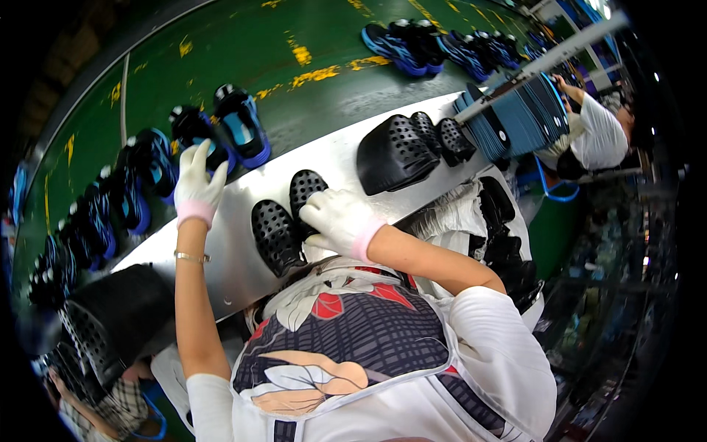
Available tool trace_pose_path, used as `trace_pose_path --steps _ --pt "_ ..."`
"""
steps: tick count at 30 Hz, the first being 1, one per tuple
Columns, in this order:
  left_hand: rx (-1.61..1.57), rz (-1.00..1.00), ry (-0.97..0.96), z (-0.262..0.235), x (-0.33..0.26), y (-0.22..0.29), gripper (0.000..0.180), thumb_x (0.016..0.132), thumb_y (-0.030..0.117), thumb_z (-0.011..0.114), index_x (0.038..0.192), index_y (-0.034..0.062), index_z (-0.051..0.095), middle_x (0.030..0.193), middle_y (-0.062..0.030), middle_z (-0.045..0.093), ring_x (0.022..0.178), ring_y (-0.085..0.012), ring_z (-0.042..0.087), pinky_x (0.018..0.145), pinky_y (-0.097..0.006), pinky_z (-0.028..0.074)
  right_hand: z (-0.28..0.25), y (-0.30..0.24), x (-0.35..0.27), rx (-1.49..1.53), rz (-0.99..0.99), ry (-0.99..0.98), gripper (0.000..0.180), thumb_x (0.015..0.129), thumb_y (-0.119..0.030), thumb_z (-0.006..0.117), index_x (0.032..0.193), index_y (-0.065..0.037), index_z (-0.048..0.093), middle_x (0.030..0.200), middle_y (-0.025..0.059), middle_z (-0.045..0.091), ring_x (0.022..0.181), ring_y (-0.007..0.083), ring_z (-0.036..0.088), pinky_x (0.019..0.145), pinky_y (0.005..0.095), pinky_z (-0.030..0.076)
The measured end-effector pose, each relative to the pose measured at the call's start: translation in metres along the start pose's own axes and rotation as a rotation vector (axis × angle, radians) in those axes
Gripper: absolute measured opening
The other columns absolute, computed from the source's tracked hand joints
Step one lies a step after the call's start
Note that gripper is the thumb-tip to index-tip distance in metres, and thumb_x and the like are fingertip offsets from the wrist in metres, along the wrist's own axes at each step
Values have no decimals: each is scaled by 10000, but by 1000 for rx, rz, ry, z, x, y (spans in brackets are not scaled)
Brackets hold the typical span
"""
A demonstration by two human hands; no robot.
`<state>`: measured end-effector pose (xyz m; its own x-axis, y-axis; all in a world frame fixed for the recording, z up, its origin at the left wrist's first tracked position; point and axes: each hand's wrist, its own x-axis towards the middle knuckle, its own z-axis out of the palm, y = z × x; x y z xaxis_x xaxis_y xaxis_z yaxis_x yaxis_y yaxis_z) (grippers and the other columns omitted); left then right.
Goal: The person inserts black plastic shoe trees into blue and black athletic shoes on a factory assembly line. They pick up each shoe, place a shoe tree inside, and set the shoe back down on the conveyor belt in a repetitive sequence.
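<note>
My left hand (197, 180), in a white glove with a pink cuff, reaches over the far edge of the metal table. Its thumb and fingers are apart, and the fingertips overlap the near side of a black-and-blue sneaker (193, 127). A second sneaker (241, 129) stands just right of it. My right hand (337, 221), gloved the same way, has its fingers curled at the near end of a black perforated shoe-shaped insert (305, 188). The matching insert (274, 232) lies left of it on the table. The fingertips are partly hidden.
A metal work surface (228, 272) runs across in front of me. Stacked black perforated inserts (398, 153) stand at right, a black bin (118, 309) at left. Sneakers line the green conveyor (294, 88). Blue-grey insoles (523, 118) stand in a row near a co-worker (600, 136).
</note>
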<state>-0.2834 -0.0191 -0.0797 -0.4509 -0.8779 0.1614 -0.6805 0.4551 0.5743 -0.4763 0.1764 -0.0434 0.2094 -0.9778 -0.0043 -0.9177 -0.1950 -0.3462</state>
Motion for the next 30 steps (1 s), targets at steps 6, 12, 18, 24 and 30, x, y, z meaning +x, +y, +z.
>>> trace_pose_path --steps 6,12,18,24,30 --pt "-70 127 -3 -8 -7 18 357 853 155 663 1183 32 605 1159 -119 571 668 -137 585 679 -272 504 -1 5 -4 -40 -33 -8 345 713 -321 736 893 -72 580 893 102 575 889 285 594 776 393 489" --pt "-409 -30 -227 -17 -10 50 340 939 200 578 1204 -12 588 1100 -70 608 827 -100 603 740 -259 508 -49 -1 -8 138 -3 139 327 723 -307 734 891 -78 572 887 101 568 879 297 588 755 391 491" --pt "-1348 -199 -715 -9 -19 47 730 967 567 380 1377 -37 399 1270 -145 556 1084 -181 587 899 -319 497 -72 -22 14 250 -170 339 338 713 -278 749 928 -75 586 974 92 599 912 297 596 789 396 492" --pt "-1755 -153 -573 -13 -32 56 657 950 505 483 1344 -14 392 1168 -129 589 1060 -217 596 959 -364 478 -67 -33 36 318 -12 267 428 753 -257 734 1103 -67 577 1053 115 613 930 274 618 805 375 501" --pt "-1589 -198 -292 -1 -23 34 513 910 329 645 1275 12 474 1090 -116 628 974 -204 629 877 -347 523 -50 -34 57 224 183 162 402 809 -324 691 1067 -33 589 928 147 622 824 310 631 746 402 503"
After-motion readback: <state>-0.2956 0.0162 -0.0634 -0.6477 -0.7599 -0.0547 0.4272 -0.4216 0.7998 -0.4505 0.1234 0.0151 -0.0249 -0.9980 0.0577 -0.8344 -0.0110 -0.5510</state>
